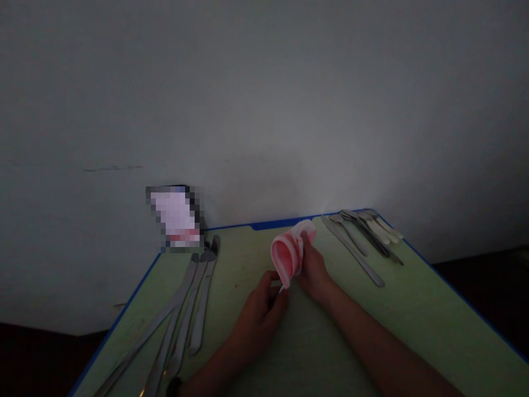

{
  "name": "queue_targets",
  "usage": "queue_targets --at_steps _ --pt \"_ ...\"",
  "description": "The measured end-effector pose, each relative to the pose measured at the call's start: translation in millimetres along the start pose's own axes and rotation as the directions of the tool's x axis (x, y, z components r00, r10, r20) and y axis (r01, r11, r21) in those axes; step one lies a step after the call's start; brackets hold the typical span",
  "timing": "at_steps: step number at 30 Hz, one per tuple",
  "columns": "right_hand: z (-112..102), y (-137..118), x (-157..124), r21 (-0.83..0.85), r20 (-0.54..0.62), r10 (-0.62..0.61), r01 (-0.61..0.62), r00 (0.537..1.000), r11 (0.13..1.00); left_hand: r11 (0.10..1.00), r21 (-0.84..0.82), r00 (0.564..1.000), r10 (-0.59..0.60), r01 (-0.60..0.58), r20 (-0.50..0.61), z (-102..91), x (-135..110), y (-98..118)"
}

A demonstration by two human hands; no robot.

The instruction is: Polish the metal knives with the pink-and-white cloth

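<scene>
A pink and white striped cloth (285, 255) is bunched up over the middle of the table. My right hand (314, 271) closes round its right side, thumb pressed on the fabric. Just below the cloth, my left hand (264, 309) is closed with its fingers curled. A thin pale sliver shows between the left fingertips and the cloth; what it belongs to is hidden. Several long metal utensils (202, 309) lie to the left of my left hand. Right of my right hand lies a table knife (359, 258), with a fork (350, 234) beside it.
More metal cutlery (367, 234) and pale-handled pieces (382, 227) lie at the far right corner. A phone-like device (176, 218), blurred, leans on the wall (264, 110) at the back left. The green tabletop (417, 314) has a blue edge.
</scene>
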State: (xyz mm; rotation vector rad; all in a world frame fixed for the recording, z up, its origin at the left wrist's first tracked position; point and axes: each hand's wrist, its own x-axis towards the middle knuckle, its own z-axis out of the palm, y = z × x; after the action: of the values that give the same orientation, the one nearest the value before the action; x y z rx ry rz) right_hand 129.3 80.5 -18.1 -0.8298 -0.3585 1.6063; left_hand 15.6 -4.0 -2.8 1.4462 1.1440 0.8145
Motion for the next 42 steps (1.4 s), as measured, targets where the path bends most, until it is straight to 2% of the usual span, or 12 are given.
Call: queue_targets --at_steps 3,7,10,12,19,23,26,33,36,40,42 --pt "1 -3 3 0.137 0.031 0.053 -0.056 0.998 0.989 0.999 0.046 1.000 0.001 0.000 -0.030 -0.9 1 -2" --pt "0 -9 3 0.285 0.201 0.019 -0.077 0.980 0.955 0.999 0.052 0.998 0.019 -0.016 -0.063 -2.1 2 -5" --pt "-3 -13 -1 0.292 0.364 -0.030 -0.084 0.931 0.953 0.999 0.015 0.997 0.032 -0.031 -0.073 -2.3 2 -5" --pt "-6 -14 -3 0.274 0.396 -0.032 -0.085 0.918 0.958 1.000 0.008 0.997 0.028 -0.027 -0.075 -2.5 3 -5" --pt "-3 -11 -2 0.192 0.334 0.014 -0.082 0.942 0.978 0.993 0.114 0.990 0.042 -0.026 -0.138 -3.7 5 -4" --pt "-6 -3 4 0.096 0.236 0.024 -0.048 0.972 0.994 0.974 0.220 0.991 0.075 -0.049 -0.110 -3.7 4 -3" --pt "-11 3 10 0.061 0.198 0.058 -0.072 0.979 0.996 0.957 0.282 0.993 0.088 -0.063 -0.078 -3.7 3 -2" --pt "-13 5 16 0.111 0.067 0.009 -0.016 0.998 0.994 0.934 0.348 0.994 0.100 -0.079 -0.042 -0.3 1 1" --pt "-12 1 16 0.127 0.074 0.010 -0.019 0.997 0.992 0.936 0.344 0.996 0.089 -0.075 -0.024 0.6 -1 3" --pt "-10 -4 14 0.114 0.098 0.014 -0.026 0.995 0.993 0.965 0.257 0.999 0.053 -0.048 -0.011 -1.7 -2 2" --pt "-7 -7 10 0.129 0.165 0.031 -0.053 0.986 0.990 0.977 0.208 0.999 0.043 -0.039 -0.015 -3.8 -1 1"
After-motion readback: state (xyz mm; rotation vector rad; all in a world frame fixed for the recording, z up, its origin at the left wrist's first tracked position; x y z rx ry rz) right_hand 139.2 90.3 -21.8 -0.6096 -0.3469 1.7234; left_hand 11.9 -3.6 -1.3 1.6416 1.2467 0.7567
